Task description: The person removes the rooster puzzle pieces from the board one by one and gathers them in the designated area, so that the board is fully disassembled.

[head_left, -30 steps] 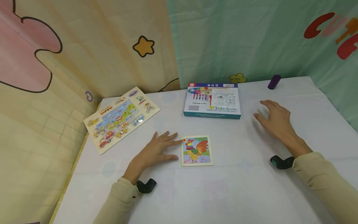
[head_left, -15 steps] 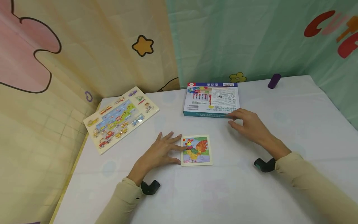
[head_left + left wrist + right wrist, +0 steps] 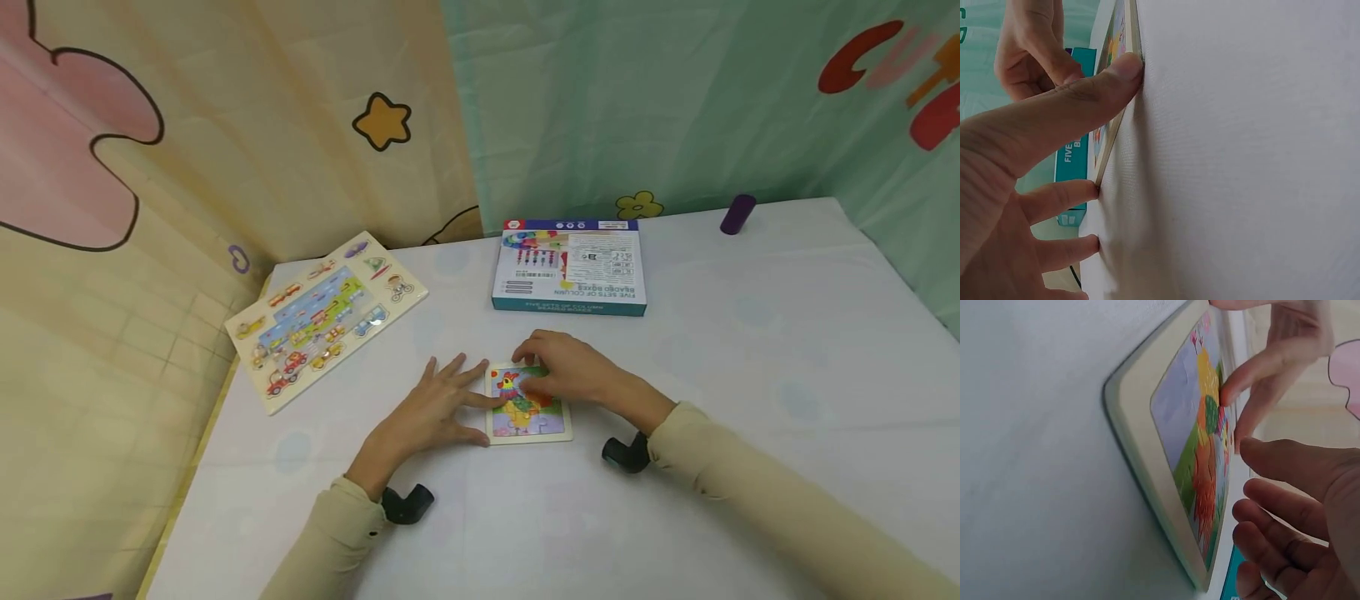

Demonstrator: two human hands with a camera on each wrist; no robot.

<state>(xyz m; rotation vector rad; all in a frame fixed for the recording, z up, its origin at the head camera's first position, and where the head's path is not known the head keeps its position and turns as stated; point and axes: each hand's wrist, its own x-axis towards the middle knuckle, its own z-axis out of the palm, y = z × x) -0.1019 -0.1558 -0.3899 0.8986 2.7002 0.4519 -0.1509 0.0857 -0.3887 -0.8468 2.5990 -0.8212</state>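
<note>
A small square rooster jigsaw puzzle (image 3: 534, 427) lies flat on the white cloth in its pale frame, its pieces fitted together. My left hand (image 3: 429, 414) spreads its fingers at the puzzle's left side. Its index fingertip rests on the picture, and the thumb (image 3: 1124, 69) presses against the frame's near edge in the left wrist view. Over the puzzle's upper right part hovers my right hand (image 3: 576, 372), covering some of the rooster's tail. In the right wrist view its fingers (image 3: 1266, 540) bend loosely, with a gap to the thumb and nothing between them.
A flat box of beads (image 3: 566, 271) lies behind the puzzle. A larger wooden vehicle puzzle board (image 3: 384, 321) sits at the back left. Near the back right edge is a purple cylinder (image 3: 738, 214). Printed curtains (image 3: 300, 125) hang behind the table.
My right hand has swept left from the table's right side, past the box's front, to above the puzzle. The left hand has shifted slightly right, its index finger now on the picture.
</note>
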